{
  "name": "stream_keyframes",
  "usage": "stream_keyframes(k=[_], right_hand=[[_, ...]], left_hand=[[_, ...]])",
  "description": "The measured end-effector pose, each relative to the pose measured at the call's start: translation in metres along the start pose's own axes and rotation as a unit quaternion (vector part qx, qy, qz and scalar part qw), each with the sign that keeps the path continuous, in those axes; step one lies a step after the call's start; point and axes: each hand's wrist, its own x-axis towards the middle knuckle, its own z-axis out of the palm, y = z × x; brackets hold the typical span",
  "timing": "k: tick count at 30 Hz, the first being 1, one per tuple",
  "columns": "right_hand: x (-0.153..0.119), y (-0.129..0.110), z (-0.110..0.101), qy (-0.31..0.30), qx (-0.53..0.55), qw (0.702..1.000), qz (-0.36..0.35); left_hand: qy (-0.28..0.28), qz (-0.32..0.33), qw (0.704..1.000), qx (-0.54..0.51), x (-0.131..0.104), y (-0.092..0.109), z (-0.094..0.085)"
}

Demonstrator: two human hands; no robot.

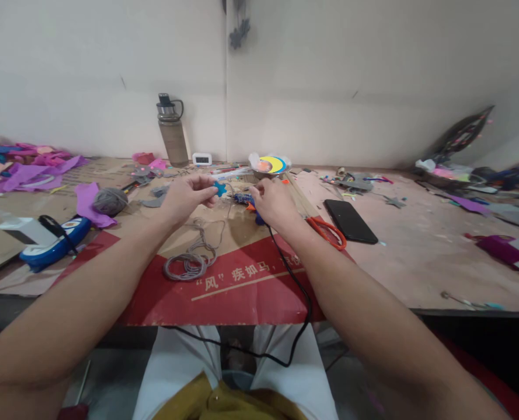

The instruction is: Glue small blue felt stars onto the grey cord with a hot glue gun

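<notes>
Between the fingertips of my left hand [192,195] is a small blue star-shaped piece [220,188]. My right hand [273,200] is closed near a dark blue tool [243,199] with orange parts, from which a black cable [300,286] runs down over the table edge; what its fingertips pinch is too small to make out. A grey yarn [191,263] lies coiled on the red and brown cardboard [241,303] below my hands, and a strand of it rises toward the blue piece.
Orange-handled scissors [329,232] and a black phone [351,221] lie right of my right hand. Behind stand a bottle [173,137], a small clock [202,159] and a bowl [270,173]. At left are a yarn ball [110,201], purple felt [88,204] and a blue power strip [58,244].
</notes>
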Motion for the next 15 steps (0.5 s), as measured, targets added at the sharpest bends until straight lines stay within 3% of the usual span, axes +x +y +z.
stream_keyframes(k=[2, 5, 15], right_hand=[[0.000, -0.011, 0.001, 0.019, 0.150, 0.988, -0.007], [-0.001, -0.025, 0.008, -0.008, 0.278, 0.960, -0.018], [-0.004, -0.027, 0.013, 0.003, 0.314, 0.949, -0.010]], left_hand=[[-0.003, 0.007, 1.000, 0.018, -0.002, 0.001, 0.002], [-0.007, 0.013, 0.999, 0.048, -0.005, 0.003, 0.005], [-0.016, 0.002, 0.997, 0.075, -0.011, 0.011, 0.011]])
